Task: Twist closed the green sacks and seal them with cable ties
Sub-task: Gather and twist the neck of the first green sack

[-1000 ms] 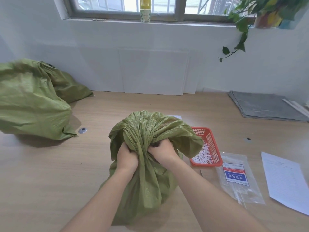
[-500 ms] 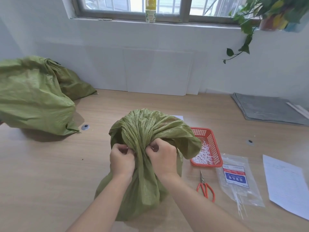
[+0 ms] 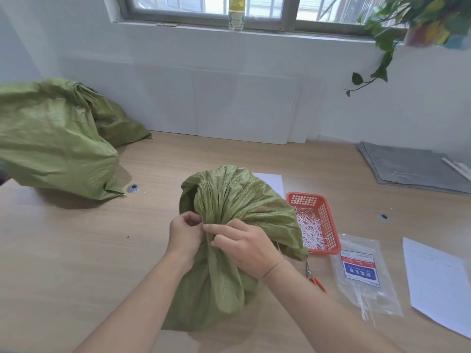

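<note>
Sack in hand: a green sack (image 3: pixel 224 284) stood on the wooden table (image 3: pixel 63 263), its top gathered into a neck between both hands, loose fabric billowing up and away from the person.
Left hand: the left hand (image 3: pixel 184 233) sat on the left of the neck, fingers curled and pinching a fold of the cloth.
Right hand: the right hand (image 3: pixel 244 244) lay over the neck from the right, fingers pressed down on the bunched fabric, fingertips touching the left hand.
Cable ties: white cable ties (image 3: pixel 309 229) lay in a red basket (image 3: pixel 327 225) just right of the sack, partly hidden by it.
Other sacks: more green sacks (image 3: pixel 53 141) lay well apart at far left.
Nearby: scissors (image 3: pixel 314 277) and a plastic packet (image 3: pixel 363 272) lay right of the right wrist.
</note>
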`<move>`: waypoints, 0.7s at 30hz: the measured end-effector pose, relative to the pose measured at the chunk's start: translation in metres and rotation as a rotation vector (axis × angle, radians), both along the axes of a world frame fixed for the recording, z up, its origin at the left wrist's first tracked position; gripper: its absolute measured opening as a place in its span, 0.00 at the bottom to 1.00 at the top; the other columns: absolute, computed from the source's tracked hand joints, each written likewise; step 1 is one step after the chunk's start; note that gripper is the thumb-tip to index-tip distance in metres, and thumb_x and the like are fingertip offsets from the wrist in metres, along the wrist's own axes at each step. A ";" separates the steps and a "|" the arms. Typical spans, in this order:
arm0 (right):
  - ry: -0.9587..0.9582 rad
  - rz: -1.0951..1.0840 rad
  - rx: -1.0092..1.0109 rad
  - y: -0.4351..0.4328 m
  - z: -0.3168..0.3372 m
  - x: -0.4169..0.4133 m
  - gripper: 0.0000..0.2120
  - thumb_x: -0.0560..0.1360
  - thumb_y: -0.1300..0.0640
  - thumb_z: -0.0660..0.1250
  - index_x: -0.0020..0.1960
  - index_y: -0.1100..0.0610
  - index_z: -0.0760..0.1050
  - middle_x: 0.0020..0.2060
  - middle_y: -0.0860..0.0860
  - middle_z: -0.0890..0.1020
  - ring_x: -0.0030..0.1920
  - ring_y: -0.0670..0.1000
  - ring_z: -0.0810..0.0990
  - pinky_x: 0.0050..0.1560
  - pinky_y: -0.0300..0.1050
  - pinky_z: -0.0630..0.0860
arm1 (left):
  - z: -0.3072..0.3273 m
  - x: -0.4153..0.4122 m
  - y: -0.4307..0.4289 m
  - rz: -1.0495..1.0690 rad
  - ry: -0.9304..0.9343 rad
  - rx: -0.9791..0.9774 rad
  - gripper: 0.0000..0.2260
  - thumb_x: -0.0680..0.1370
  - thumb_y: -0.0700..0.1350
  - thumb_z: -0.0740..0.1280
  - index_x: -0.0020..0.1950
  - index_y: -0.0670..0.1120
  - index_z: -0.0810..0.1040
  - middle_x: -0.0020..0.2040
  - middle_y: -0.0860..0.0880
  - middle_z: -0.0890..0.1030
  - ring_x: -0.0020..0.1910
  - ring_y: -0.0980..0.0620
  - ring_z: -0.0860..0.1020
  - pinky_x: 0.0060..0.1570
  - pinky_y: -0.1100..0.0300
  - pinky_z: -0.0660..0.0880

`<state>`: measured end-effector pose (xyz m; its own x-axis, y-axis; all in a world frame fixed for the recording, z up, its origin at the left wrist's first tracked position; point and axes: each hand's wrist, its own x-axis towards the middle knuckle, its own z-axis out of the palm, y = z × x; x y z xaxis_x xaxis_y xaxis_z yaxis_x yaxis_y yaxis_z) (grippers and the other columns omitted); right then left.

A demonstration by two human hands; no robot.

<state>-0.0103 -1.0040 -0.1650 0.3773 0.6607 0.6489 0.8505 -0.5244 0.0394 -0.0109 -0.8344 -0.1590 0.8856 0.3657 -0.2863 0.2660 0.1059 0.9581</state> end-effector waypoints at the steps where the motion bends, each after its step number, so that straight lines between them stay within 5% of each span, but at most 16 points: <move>1: -0.001 0.015 -0.020 -0.001 0.002 0.001 0.09 0.81 0.63 0.67 0.44 0.53 0.76 0.67 0.42 0.80 0.43 0.51 0.77 0.39 0.44 0.78 | 0.001 0.000 0.001 -0.023 0.001 -0.023 0.13 0.66 0.29 0.70 0.35 0.45 0.72 0.30 0.49 0.74 0.29 0.51 0.70 0.31 0.59 0.68; 4: 0.036 0.001 -0.008 -0.001 0.004 0.003 0.10 0.84 0.59 0.62 0.46 0.53 0.76 0.64 0.42 0.82 0.43 0.51 0.78 0.33 0.45 0.77 | 0.001 -0.001 0.004 -0.074 -0.013 -0.089 0.13 0.68 0.28 0.74 0.37 0.43 0.73 0.30 0.47 0.78 0.27 0.51 0.75 0.29 0.58 0.74; 8: 0.073 -0.096 0.042 -0.002 0.005 0.007 0.09 0.85 0.54 0.62 0.47 0.52 0.74 0.53 0.44 0.85 0.40 0.51 0.77 0.28 0.47 0.75 | -0.006 -0.001 0.008 -0.058 -0.077 -0.151 0.11 0.70 0.37 0.79 0.44 0.37 0.78 0.37 0.39 0.84 0.39 0.42 0.83 0.50 0.46 0.83; 12: 0.140 -0.224 0.101 0.002 0.011 0.014 0.14 0.84 0.49 0.62 0.42 0.51 0.79 0.36 0.44 0.80 0.36 0.49 0.74 0.26 0.45 0.70 | -0.008 -0.005 0.002 -0.023 -0.155 -0.163 0.09 0.73 0.36 0.77 0.47 0.35 0.79 0.42 0.36 0.85 0.43 0.40 0.86 0.51 0.47 0.83; 15: 0.271 -0.315 0.171 0.006 0.010 0.022 0.14 0.81 0.45 0.64 0.41 0.48 0.82 0.34 0.44 0.81 0.36 0.49 0.75 0.28 0.44 0.72 | -0.006 -0.009 -0.004 -0.002 -0.218 -0.163 0.07 0.73 0.33 0.76 0.47 0.34 0.79 0.43 0.36 0.86 0.46 0.39 0.86 0.49 0.52 0.84; 21: 0.695 -0.292 0.284 0.013 0.007 0.028 0.10 0.82 0.53 0.66 0.50 0.52 0.86 0.41 0.47 0.82 0.45 0.51 0.78 0.45 0.54 0.77 | -0.009 -0.006 0.002 -0.061 -0.259 -0.090 0.04 0.74 0.33 0.75 0.48 0.38 0.85 0.45 0.38 0.87 0.48 0.40 0.87 0.53 0.49 0.83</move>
<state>0.0179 -0.9912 -0.1576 0.8884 0.3180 0.3311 0.4589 -0.6395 -0.6168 -0.0173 -0.8329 -0.1680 0.9532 0.2926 -0.0767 0.0222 0.1851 0.9825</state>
